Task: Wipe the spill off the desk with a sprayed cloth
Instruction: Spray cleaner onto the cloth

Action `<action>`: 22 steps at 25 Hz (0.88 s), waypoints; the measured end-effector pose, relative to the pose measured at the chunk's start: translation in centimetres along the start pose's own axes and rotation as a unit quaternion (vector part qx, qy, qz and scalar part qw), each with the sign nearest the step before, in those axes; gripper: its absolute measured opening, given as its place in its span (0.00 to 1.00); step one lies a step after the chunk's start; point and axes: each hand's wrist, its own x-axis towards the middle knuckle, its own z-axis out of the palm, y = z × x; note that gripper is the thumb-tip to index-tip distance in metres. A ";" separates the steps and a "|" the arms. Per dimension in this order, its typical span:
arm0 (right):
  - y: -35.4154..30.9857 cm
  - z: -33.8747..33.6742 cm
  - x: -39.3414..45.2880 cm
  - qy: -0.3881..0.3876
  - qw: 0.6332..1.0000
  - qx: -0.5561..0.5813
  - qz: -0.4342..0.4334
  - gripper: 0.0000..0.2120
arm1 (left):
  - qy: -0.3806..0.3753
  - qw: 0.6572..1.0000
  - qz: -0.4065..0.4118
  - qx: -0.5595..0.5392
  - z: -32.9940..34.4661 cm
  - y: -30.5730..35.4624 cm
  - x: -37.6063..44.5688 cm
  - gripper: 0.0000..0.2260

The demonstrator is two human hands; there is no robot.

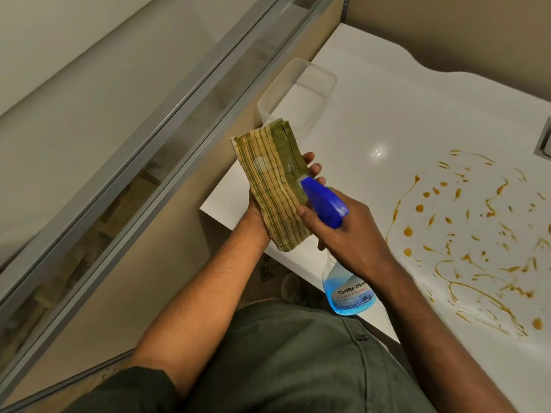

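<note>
My left hand (310,171) holds a folded green and tan striped cloth (272,186) flat on its palm, above the desk's left edge. A pale damp patch shows on the cloth. My right hand (346,234) grips a spray bottle (347,290) of blue cleaner by the neck, its blue trigger head (323,202) pointing at the cloth from close by. An orange-brown spill (477,242) of streaks and drops spreads over the white desk (387,114) to the right of both hands.
A clear plastic container (298,93) stands on the desk just beyond the cloth. A glass partition with a metal frame (149,144) runs along the left. A metal fitting (544,141) sits at the desk's right edge. The floor shows below the desk's edge.
</note>
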 end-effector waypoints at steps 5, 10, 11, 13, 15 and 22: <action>0.9 0.8 -1.0 -0.032 0.997 -0.074 -0.014 0.09 | -0.024 0.999 -0.003 -0.032 -0.5 0.9 0.8 0.35; 3.2 0.0 -1.7 0.022 0.998 -0.048 0.034 0.11 | -0.031 0.997 -0.006 -0.072 -0.7 1.9 1.2 0.35; 3.6 -0.3 -1.8 0.028 0.998 -0.039 0.047 0.10 | -0.033 0.996 -0.003 -0.078 -0.4 2.1 1.1 0.35; 4.1 -0.7 -2.1 0.012 0.998 -0.025 0.058 0.09 | -0.029 0.997 0.006 -0.077 -0.2 2.4 1.0 0.34; 4.5 -0.7 -2.5 -0.030 0.998 -0.045 0.045 0.10 | -0.017 0.997 0.005 -0.080 -0.4 2.6 1.0 0.36; 3.3 -0.2 -1.5 -0.034 0.997 -0.062 0.030 0.10 | -0.017 0.998 -0.003 -0.052 -0.6 2.9 1.1 0.35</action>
